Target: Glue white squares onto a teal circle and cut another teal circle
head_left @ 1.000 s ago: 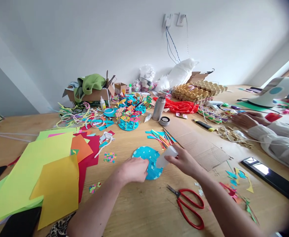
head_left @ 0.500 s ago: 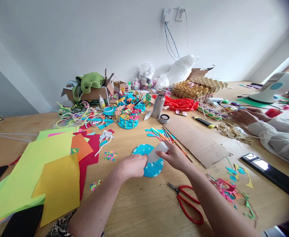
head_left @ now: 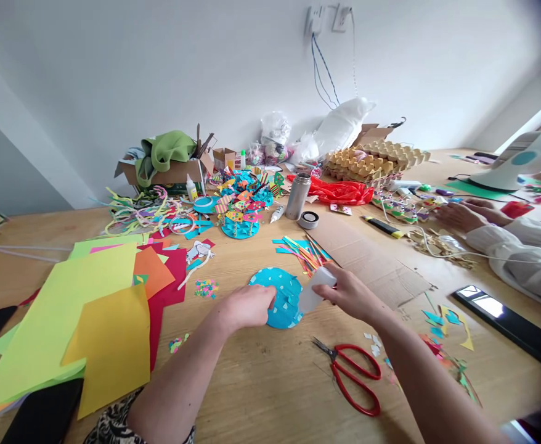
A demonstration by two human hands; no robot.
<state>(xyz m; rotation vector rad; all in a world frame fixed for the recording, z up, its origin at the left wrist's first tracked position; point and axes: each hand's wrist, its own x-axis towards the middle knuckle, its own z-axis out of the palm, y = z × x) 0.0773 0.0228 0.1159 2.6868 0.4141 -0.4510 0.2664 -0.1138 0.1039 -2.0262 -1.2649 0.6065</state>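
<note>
A round blue paper disc (head_left: pixel 277 279), dotted with small pale squares, lies flat on the table in the middle of the head view. My left hand (head_left: pixel 251 306) is over its left edge, fingers curled and pressed together; whatever they pinch, if anything, is hidden. My right hand (head_left: pixel 351 291) grips a white rectangular sheet (head_left: pixel 315 290), tilted at the disc's right edge. Red-handled scissors (head_left: pixel 354 376) lie partly spread below the disc. Small white scraps (head_left: pixel 373 343) sit beside my right forearm.
Coloured paper sheets (head_left: pixel 108 259) cover the left. Behind stand a decorated blue paper craft (head_left: pixel 240 227), a steel bottle (head_left: pixel 298 196) and a round lid (head_left: pixel 308 219). A cardboard sheet (head_left: pixel 367 259) and black phone (head_left: pixel 496 317) lie right, near another person's hands (head_left: pixel 464 213).
My right hand has moved right with the white sheet, away from my left hand, uncovering more of the blue disc. My left hand stays about where it was.
</note>
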